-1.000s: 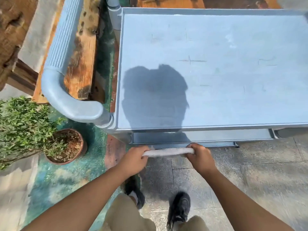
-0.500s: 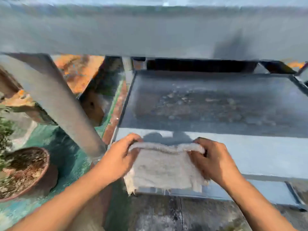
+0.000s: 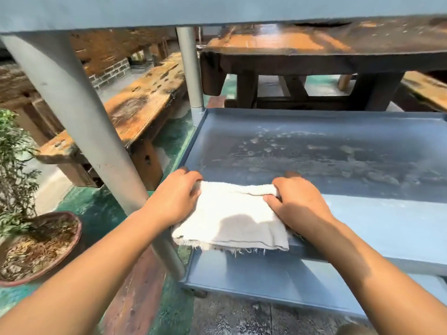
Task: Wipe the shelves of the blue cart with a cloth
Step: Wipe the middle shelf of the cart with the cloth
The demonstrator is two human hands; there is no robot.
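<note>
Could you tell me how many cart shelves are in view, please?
3: the top shelf overhead, the middle shelf under the cloth, the bottom shelf below it.

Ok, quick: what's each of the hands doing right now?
Left hand: closed, gripping the left end of the white cloth.
Right hand: closed, gripping the cloth's right end, on the middle shelf.
</note>
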